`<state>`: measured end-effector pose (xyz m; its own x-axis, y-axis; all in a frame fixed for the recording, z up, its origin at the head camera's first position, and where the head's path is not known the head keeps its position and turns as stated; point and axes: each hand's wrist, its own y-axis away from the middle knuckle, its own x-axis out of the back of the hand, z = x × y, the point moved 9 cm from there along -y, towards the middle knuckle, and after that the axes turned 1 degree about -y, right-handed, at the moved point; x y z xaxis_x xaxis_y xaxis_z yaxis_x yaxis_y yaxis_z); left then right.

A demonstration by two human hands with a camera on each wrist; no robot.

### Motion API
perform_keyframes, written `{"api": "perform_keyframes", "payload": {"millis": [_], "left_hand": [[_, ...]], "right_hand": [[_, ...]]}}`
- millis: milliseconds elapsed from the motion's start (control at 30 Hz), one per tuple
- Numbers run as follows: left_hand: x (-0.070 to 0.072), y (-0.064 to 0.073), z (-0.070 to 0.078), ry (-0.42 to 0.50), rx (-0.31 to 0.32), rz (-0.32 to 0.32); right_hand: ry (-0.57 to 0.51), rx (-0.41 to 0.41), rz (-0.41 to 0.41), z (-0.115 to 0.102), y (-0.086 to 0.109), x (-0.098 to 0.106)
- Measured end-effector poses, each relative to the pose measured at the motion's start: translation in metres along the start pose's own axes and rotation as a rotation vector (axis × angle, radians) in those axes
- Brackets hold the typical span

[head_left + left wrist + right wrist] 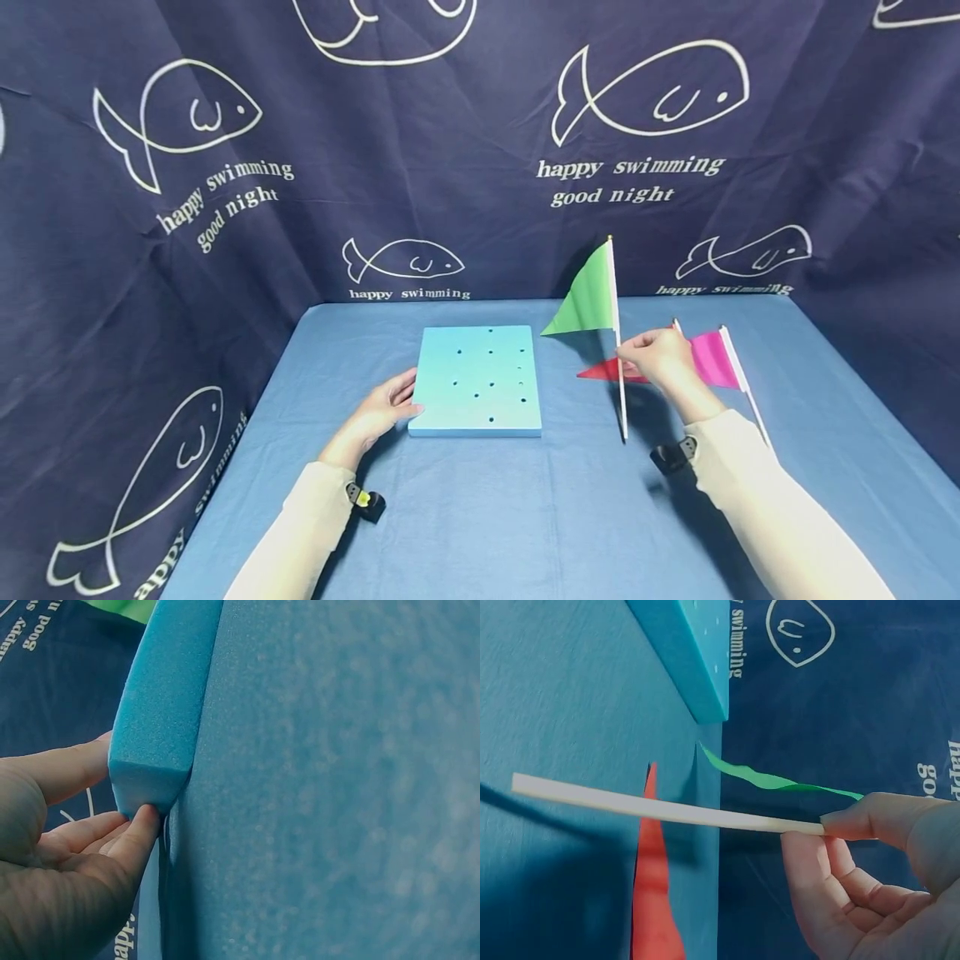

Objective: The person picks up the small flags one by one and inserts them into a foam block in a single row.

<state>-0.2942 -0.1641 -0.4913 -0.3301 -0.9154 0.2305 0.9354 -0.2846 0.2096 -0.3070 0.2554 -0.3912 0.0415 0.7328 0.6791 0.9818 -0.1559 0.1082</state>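
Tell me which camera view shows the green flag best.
The head view, which shows the green flag nearly whole and broadside. Right wrist: mainly its lower stick, pinched by the fingers, and its cloth edge-on. Left wrist: a green patch, probably its cloth.

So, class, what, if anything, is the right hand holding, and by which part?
The right hand holds the green flag by its stick, pinched just below the cloth.

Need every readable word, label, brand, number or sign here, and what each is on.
"happy swimming": dark blue backdrop, printed repeatedly, some cut off
"good night": same backdrop, printed below it
Left wrist camera, right wrist camera: any marks too small to read
Blue board, green flag: no text visible
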Motion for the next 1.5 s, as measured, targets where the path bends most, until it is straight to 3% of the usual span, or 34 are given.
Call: {"api": "perform_keyframes", "payload": {"millis": [267, 500, 667, 833, 1133, 1500], "left_hand": [[0.0, 0.003, 0.0, -0.012, 0.016, 0.024], [-0.001, 0.003, 0.004, -0.03, 0.007, 0.015], [-0.005, 0.0, 0.007, -0.047, -0.006, 0.014], [-0.004, 0.004, 0.003, -0.069, 0.004, 0.034], [-0.002, 0.006, 0.005, -0.066, -0.022, 0.032], [-0.003, 0.007, 0.005, -0.064, -0.023, 0.031]], "right_hand": [[-0.104, 0.025, -0.009, -0.009, -0.001, -0.008], [-0.175, 0.0, -0.014, -0.015, -0.007, -0.013], [-0.216, 0.011, 0.021, -0.021, -0.009, -0.01], [-0.178, 0.028, 0.058, -0.028, -0.005, -0.015], [-0.232, 0.117, 0.165, -0.049, 0.0, -0.016], [-0.285, 0.174, 0.185, -0.071, 0.001, -0.021]]}}
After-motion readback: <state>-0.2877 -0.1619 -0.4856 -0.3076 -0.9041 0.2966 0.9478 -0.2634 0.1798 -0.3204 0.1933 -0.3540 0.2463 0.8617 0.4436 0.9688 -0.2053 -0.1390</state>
